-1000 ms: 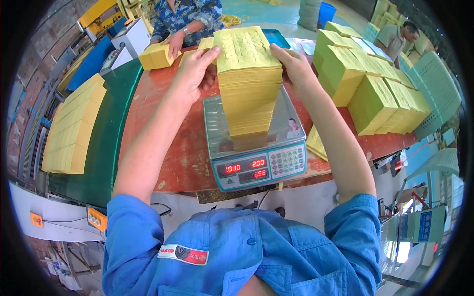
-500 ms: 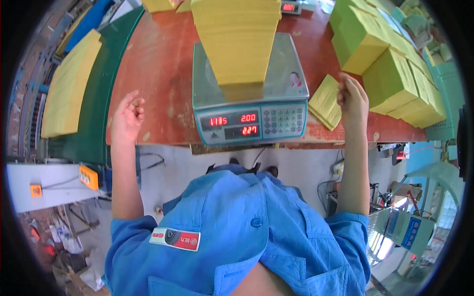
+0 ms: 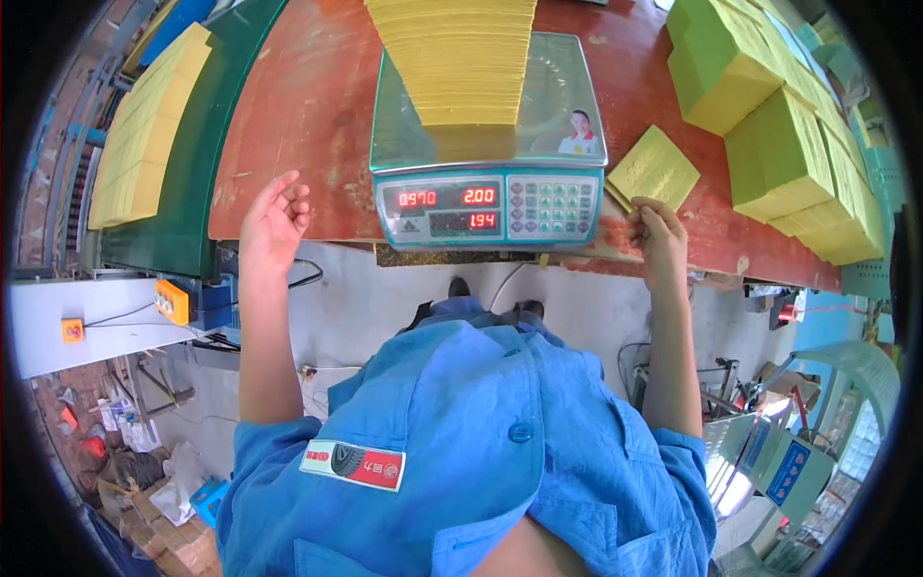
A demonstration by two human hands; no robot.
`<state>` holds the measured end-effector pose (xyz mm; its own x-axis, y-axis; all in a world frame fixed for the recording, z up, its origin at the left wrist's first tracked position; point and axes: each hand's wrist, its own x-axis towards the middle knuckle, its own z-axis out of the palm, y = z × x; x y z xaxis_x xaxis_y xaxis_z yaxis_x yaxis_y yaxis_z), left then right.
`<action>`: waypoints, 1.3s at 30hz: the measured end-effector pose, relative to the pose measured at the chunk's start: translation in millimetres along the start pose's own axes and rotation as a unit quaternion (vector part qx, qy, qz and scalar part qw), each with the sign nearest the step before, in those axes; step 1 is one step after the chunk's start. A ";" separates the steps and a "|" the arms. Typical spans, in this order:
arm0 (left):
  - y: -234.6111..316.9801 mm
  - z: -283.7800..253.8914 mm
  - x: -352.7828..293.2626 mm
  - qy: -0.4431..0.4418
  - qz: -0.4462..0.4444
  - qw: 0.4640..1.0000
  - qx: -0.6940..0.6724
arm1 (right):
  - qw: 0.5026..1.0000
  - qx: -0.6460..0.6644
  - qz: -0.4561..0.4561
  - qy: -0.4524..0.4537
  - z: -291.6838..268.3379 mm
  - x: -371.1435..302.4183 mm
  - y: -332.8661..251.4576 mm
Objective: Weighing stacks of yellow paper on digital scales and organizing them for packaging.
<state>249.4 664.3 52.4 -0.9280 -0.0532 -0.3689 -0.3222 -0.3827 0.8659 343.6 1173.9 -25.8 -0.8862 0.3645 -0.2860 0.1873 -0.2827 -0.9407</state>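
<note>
Between the left hand (image 3: 275,223) and the right hand (image 3: 661,242), a stack (image 3: 461,72) of dull yellow paper with rough, lined edges is held up by a scale (image 3: 505,209) with a smooth, shiny top and a plastic-looking front. By the right hand, bumpy paper sheets (image 3: 659,168) are seen. Around these, the red table (image 3: 298,106) is scuffed. Below the hands, soft, creased, dull cloth is seen in the blue shirt (image 3: 461,404).

Worn red table (image 3: 298,106), pale grey floor (image 3: 577,298), green surface (image 3: 204,144) left.

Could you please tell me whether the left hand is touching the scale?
Apart: the head view plainly shows a stretch of red tabletop between the left hand and the scale.
</note>
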 end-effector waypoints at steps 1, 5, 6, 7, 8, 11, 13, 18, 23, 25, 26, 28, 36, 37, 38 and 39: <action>-0.1 3.6 -1.0 -0.002 0.003 1.000 0.002 | 1.000 -0.001 0.003 -0.004 0.2 -0.7 0.1; 1.8 16.1 -3.3 -0.016 0.015 1.000 0.008 | 1.000 -0.008 0.012 0.006 -2.6 -3.4 0.8; 3.4 19.3 -3.7 -0.022 0.016 1.000 0.008 | 1.000 0.000 -0.001 -0.009 -4.0 -3.8 1.0; 5.7 23.1 -4.1 -0.031 0.020 0.999 0.006 | 1.000 -0.007 0.003 -0.003 -5.8 -4.4 1.3; 8.7 27.6 -4.9 -0.038 0.025 0.999 0.005 | 1.000 -0.013 0.008 0.002 -7.8 -5.4 1.7; 24.5 48.9 -9.0 -0.035 0.075 0.996 0.040 | 1.000 -0.003 -0.021 -0.006 -12.2 -7.7 2.0; 37.0 70.0 -17.0 -0.065 0.148 0.984 0.081 | 0.997 -0.066 -0.043 0.024 -11.7 -10.2 1.1; 88.6 148.5 -31.6 -0.080 0.422 0.870 0.241 | 0.991 -0.091 -0.096 0.031 7.3 -7.1 -14.7; 129.3 220.7 -8.7 -0.214 0.576 0.629 0.476 | 0.991 -0.028 -0.129 -0.009 32.7 -14.2 -32.9; 132.0 239.2 6.6 -0.223 0.543 0.633 0.505 | 0.990 -0.025 -0.135 -0.014 39.8 -20.2 -35.8; 132.5 246.3 14.4 -0.235 0.522 0.629 0.526 | 0.989 -0.020 -0.147 -0.028 42.4 -22.7 -36.6; 134.2 252.0 25.9 -0.243 0.527 0.603 0.548 | 0.989 -0.012 -0.147 -0.019 46.3 -28.0 -35.9; 144.9 249.5 42.5 -0.242 0.537 0.524 0.615 | 0.992 -0.021 -0.128 0.002 47.5 -43.0 -31.8; 146.2 249.5 43.0 -0.238 0.557 0.494 0.623 | 0.991 -0.023 -0.129 0.003 49.3 -43.7 -33.3; 147.1 249.5 43.4 -0.237 0.557 0.495 0.624 | 0.991 -0.022 -0.130 0.002 52.0 -44.2 -35.6; 147.8 249.9 43.8 -0.240 0.569 0.467 0.633 | 0.991 -0.023 -0.128 0.006 55.5 -44.6 -39.0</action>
<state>114.3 835.9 248.7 -0.4705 0.7713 0.4286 0.8598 0.5101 0.0259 352.3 1119.5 33.8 -0.9021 0.4298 -0.0379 -0.0241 -0.1379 -0.9901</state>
